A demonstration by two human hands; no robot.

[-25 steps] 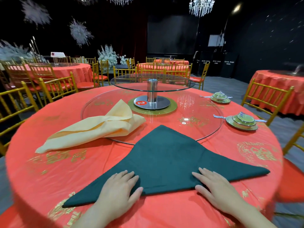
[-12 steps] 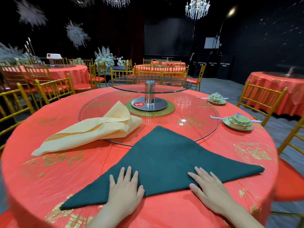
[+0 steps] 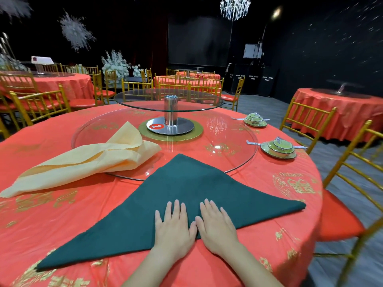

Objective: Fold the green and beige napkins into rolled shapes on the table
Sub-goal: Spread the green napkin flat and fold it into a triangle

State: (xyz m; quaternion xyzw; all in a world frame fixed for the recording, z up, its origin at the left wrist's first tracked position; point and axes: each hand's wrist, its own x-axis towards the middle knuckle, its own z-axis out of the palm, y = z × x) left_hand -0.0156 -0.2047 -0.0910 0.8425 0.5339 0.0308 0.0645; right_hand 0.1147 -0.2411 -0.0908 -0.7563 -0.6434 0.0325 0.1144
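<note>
Green napkin (image 3: 186, 193): folded triangle lying flat on the near side of the table (image 3: 62, 214), far tip over the glass turntable (image 3: 228, 141).
Beige napkin (image 3: 83, 164): loosely folded, far left, partly on the turntable.
Left hand (image 3: 174, 230): flat, fingers straight, pressing the green napkin's near edge.
Right hand (image 3: 217, 226): flat too, just beside the left.

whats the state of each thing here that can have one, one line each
green napkin, folded flat into a triangle, not rolled
beige napkin, loosely bunched, not rolled, partly on the glass turntable
left hand, open, flat on the green napkin
right hand, open, flat on the green napkin
near lidded bowl, lid on
far lidded bowl, lid on
</note>
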